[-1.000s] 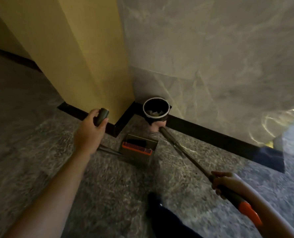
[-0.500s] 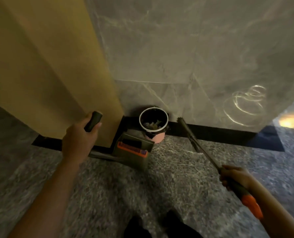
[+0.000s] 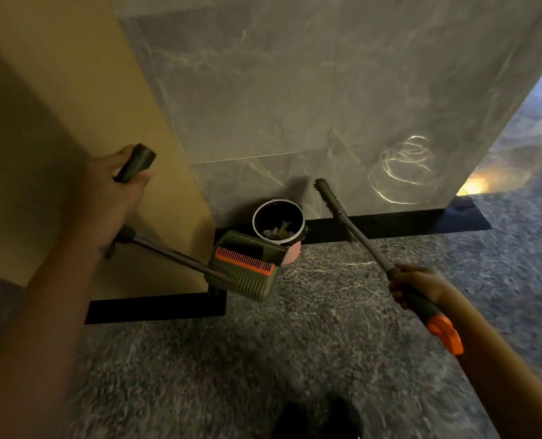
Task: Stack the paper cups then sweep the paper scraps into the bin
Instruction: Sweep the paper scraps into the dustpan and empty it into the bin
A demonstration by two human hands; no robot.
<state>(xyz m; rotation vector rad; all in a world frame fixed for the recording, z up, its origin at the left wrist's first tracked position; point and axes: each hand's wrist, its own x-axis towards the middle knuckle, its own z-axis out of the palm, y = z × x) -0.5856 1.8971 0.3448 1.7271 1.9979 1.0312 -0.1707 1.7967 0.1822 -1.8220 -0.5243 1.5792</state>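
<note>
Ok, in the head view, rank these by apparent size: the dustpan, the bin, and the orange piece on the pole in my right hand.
1. Dustpan: largest.
2. Bin: somewhat smaller, partly hidden behind the dustpan.
3. Orange piece on the pole: smallest, although nearest the camera.

Dim, blurry; glare at rt

Building lobby: marble wall, stone floor
</note>
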